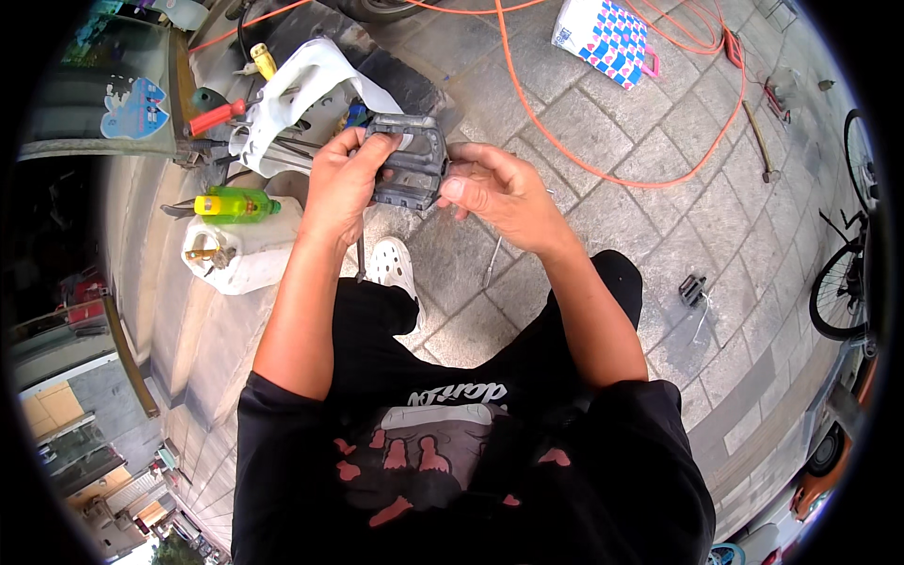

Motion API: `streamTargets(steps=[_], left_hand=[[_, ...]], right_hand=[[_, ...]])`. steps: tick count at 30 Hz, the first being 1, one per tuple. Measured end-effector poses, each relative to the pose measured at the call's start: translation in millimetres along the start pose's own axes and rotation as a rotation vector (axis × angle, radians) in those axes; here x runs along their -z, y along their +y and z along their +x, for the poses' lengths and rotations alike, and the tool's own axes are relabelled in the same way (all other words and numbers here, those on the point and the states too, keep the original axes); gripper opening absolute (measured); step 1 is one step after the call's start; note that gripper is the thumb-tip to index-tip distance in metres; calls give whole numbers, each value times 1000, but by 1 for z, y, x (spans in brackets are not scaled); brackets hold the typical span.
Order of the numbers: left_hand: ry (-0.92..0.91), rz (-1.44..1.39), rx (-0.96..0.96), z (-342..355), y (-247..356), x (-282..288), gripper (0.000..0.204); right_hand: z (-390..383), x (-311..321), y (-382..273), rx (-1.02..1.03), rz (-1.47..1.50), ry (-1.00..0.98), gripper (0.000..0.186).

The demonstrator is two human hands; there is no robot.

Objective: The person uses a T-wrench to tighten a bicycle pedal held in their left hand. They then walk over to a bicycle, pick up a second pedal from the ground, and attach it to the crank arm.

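A black bicycle pedal (411, 162) is held up in front of me, above the paving. My left hand (341, 184) is closed round its left side, the thumb lying on top of the frame. At the pedal's right end, my right hand (508, 198) is closed, with thumb and curled fingers against the edge. Whatever small part sits between those fingertips is hidden. Another black pedal (692, 289) lies on the ground to the right, a pale strand beside it. A thin metal rod-like tool (492, 262) rests on the paving below my right hand.
At left, a cut white plastic container (315, 75) holds tools, including a red-handled screwdriver (217, 118). A green bottle (235, 204) lies on a white jug (240, 256). An orange hose (565, 151) loops across the paving near a checkered bag (607, 42). Farther right are a hammer (756, 141) and bicycle (838, 282).
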State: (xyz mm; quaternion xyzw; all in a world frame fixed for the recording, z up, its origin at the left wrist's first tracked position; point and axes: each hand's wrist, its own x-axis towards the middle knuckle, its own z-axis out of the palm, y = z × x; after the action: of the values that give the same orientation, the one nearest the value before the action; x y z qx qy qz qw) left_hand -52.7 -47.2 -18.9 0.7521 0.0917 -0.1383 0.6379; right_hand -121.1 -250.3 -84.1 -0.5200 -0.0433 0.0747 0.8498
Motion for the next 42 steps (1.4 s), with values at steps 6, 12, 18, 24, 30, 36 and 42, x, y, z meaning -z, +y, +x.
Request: streamTargets(steps=[6, 12, 18, 24, 30, 36, 42], left_hand=[[-193, -62, -54, -11, 20, 20, 55], [-225, 34, -215, -20, 24, 33, 39], [-259, 64, -284, -20, 15, 40, 35], [-193, 64, -254, -20, 16, 41, 35], [-158, 109, -125, -13, 14, 51, 31], [-137, -149, -76, -14, 20, 53, 29], [-124, -95, -133, -6, 17, 50, 31]], right_hand=[[1, -6, -14, 61, 7, 280, 31], [1, 3, -19, 68, 89, 295, 30], [3, -7, -19, 17, 69, 235, 28], [5, -15, -23, 62, -93, 240, 28], [4, -12, -24, 120, -171, 175, 29], [10, -9, -44, 460, -80, 121, 46], [19, -11, -66, -229, -362, 135, 33]])
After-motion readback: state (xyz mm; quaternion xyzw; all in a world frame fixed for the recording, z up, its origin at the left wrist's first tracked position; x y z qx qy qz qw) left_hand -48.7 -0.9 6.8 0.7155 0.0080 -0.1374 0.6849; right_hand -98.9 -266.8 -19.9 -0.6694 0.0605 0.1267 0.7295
